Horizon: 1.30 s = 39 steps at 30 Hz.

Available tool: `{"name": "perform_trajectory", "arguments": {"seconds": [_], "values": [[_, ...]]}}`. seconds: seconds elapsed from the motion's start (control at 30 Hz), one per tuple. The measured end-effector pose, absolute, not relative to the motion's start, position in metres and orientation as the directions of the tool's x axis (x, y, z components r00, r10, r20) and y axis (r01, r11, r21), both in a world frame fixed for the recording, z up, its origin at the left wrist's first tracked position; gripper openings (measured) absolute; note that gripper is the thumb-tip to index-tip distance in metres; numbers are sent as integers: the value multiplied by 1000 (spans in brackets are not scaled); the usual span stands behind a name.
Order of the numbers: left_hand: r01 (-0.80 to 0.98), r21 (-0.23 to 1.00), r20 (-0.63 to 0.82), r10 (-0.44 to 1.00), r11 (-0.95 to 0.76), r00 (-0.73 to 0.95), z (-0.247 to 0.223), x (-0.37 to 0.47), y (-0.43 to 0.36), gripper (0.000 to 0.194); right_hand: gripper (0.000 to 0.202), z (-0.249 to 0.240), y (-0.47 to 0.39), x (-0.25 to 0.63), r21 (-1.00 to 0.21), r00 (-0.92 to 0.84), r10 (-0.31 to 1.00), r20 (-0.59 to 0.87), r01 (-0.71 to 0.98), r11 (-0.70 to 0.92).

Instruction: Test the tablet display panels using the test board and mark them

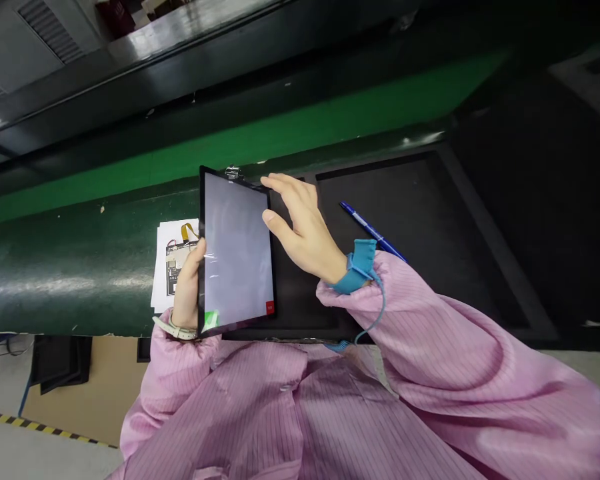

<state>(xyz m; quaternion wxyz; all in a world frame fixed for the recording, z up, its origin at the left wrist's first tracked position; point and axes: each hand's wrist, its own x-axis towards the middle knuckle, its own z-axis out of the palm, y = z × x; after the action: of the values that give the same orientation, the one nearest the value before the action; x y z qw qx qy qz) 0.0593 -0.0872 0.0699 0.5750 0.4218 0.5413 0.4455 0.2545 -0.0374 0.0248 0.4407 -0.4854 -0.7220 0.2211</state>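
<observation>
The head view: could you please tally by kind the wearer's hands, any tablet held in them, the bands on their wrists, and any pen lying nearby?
Hands: 2 (left hand, right hand)
Tablet: 1
Wrist bands: 2 (white band, blue strap)
Blue pen: 1
Total: 6

From here, the tablet (237, 250) hides most fingers of the left hand (185, 288) and part of the white sheet (161, 267); lettering on the blue pen (371, 229) is unreadable.

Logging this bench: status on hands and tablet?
Left hand holding tablet by left edge. Right hand open by right edge, contact unclear. Pen farther right, not obstructing.
</observation>
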Motion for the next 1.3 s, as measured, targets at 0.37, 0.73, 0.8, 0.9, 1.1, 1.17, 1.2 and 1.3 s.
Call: {"name": "perform_trajectory", "arguments": {"seconds": [0.37, 0.73, 0.8, 0.9, 1.1, 1.17, 1.2, 1.3], "values": [[-5, 994, -109, 978, 112, 180, 79, 104, -101, 38, 58, 34, -40, 265, -604, -320, 776, 544, 493, 626], [981, 191, 180, 984, -35, 1, -19, -7, -149, 40, 58, 33, -44, 264, -617, -312, 763, 566, 454, 643], [997, 54, 136, 990, -50, 42, -26, -8, -150, 45, 61, 33, -45, 265, -622, -301, 768, 565, 457, 636], [997, -45, 115, 992, -57, 61, -29, -5, -149, 48, 68, 33, -45, 266, -631, -301, 774, 557, 453, 630], [996, -74, 88, 994, -56, 63, -24, -4, -146, 50, 75, 46, -52, 266, -718, -339, 816, 469, 392, 575], [997, -54, 81, 994, -63, 67, -22, -5, -147, 49, 63, 56, -59, 270, -772, -326, 861, 390, 394, 499], [997, -30, 84, 994, -66, 69, -21, -5, -147, 49, 54, 61, -63, 273, -799, -311, 891, 331, 410, 440], [993, 96, 125, 991, -67, 55, -21, -6, -150, 48, 32, 71, -76, 290, -866, -220, 968, 123, 452, 213]]}}
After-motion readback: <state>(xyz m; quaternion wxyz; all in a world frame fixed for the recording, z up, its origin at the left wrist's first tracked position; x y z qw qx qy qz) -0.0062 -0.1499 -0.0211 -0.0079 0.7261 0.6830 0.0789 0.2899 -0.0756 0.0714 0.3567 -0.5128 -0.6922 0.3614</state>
